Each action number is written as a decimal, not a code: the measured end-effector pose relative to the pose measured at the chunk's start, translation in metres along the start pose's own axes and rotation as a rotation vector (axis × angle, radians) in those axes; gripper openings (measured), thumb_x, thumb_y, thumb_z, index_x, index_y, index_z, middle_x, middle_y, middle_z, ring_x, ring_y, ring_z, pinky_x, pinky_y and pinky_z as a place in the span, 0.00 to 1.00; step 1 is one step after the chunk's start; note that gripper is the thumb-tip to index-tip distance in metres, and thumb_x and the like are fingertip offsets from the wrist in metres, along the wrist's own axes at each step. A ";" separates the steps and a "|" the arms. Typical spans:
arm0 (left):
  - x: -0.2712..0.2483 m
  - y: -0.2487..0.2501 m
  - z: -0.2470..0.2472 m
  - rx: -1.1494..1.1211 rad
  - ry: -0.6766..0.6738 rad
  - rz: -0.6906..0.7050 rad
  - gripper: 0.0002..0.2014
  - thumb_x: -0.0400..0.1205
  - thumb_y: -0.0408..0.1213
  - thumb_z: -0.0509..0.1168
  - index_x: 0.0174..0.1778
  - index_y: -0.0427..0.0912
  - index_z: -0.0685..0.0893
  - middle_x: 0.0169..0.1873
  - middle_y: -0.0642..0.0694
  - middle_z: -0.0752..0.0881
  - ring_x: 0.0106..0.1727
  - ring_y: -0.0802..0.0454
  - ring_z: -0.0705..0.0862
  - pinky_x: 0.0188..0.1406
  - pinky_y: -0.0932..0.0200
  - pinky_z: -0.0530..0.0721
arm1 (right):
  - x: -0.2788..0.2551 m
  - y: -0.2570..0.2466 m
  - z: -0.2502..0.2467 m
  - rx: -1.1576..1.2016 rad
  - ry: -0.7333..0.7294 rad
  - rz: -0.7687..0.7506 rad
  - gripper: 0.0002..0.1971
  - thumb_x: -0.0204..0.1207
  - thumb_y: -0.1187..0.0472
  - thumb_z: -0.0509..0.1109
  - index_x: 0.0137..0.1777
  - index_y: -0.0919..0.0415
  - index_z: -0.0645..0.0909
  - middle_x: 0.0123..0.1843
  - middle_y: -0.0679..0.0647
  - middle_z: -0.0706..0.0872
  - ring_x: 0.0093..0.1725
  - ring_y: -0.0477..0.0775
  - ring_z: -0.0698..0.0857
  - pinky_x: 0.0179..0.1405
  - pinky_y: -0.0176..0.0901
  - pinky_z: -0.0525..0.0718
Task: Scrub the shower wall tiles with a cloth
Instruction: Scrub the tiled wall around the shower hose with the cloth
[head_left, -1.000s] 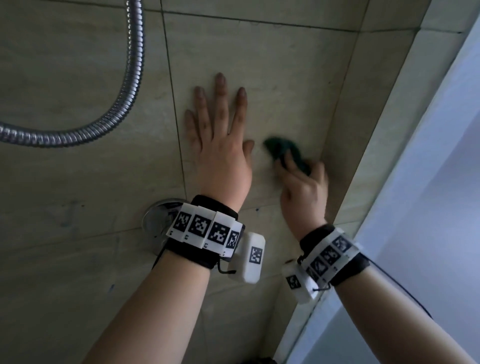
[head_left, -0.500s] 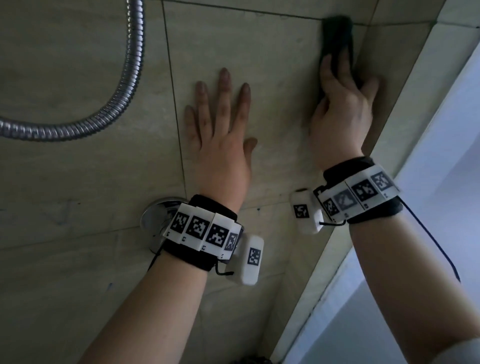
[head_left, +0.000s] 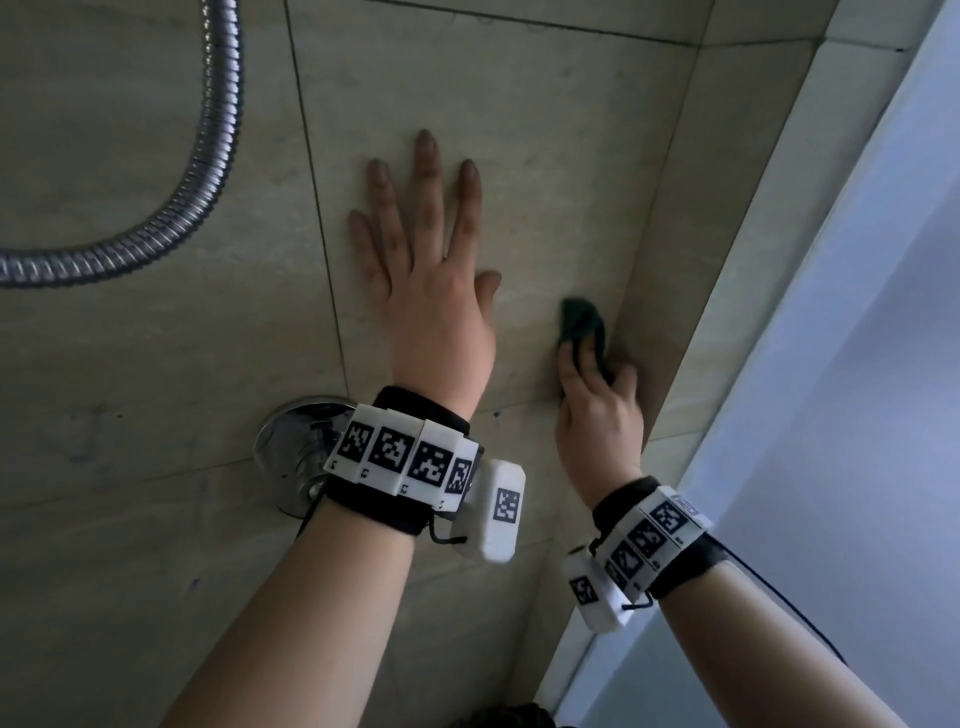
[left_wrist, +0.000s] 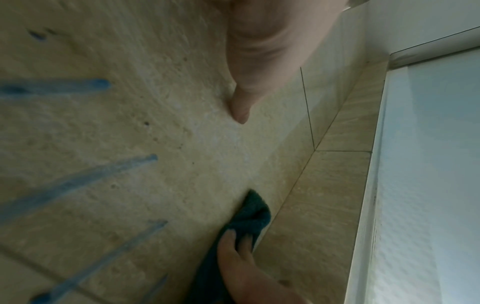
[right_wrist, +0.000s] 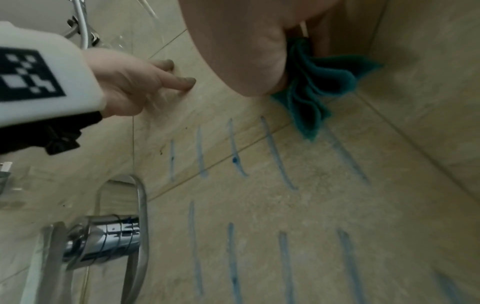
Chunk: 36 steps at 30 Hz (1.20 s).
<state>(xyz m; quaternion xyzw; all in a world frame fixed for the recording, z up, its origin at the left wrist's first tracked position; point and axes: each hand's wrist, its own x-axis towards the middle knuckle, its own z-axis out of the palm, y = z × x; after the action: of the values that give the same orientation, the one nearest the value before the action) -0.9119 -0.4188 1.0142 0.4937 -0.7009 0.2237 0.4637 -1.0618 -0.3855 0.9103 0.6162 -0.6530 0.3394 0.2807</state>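
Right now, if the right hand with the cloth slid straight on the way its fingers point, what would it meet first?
Probably only bare wall tile. The right hand, gripping the cloth, points up alongside the corner; the grout line near the top comes first.

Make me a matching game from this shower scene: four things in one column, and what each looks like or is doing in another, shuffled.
Things:
1. left hand
2. right hand
3. cloth
4. hose

States:
A. dark green, bunched against the tile
B. ribbed metal, curving down the wall
C. flat on the tile, fingers spread
D. gripping the cloth near the corner

Pairs: 1-C, 2-D, 3-A, 4-B
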 end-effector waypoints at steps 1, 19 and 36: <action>0.000 0.000 0.000 -0.001 -0.001 0.000 0.40 0.78 0.47 0.69 0.84 0.47 0.58 0.84 0.40 0.54 0.83 0.30 0.49 0.80 0.37 0.42 | 0.001 0.000 -0.003 0.010 0.003 0.009 0.28 0.66 0.68 0.53 0.64 0.68 0.83 0.64 0.64 0.85 0.41 0.71 0.81 0.25 0.50 0.83; -0.005 -0.013 0.000 0.016 0.005 0.075 0.40 0.78 0.48 0.69 0.84 0.46 0.58 0.84 0.41 0.55 0.83 0.33 0.51 0.81 0.39 0.46 | 0.024 -0.008 -0.008 -0.058 -0.006 0.202 0.27 0.65 0.73 0.75 0.67 0.73 0.79 0.65 0.73 0.81 0.42 0.77 0.82 0.27 0.56 0.83; -0.019 -0.090 -0.042 0.061 0.008 0.007 0.36 0.82 0.52 0.63 0.84 0.44 0.59 0.83 0.37 0.57 0.83 0.32 0.53 0.81 0.41 0.46 | 0.007 -0.107 0.006 0.227 0.261 -0.203 0.21 0.69 0.76 0.65 0.61 0.64 0.86 0.65 0.59 0.85 0.52 0.59 0.74 0.34 0.48 0.81</action>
<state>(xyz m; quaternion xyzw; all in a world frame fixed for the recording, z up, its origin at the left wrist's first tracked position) -0.8115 -0.4137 1.0044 0.5042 -0.6937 0.2487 0.4503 -0.9561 -0.3963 0.9225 0.6574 -0.5032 0.4576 0.3243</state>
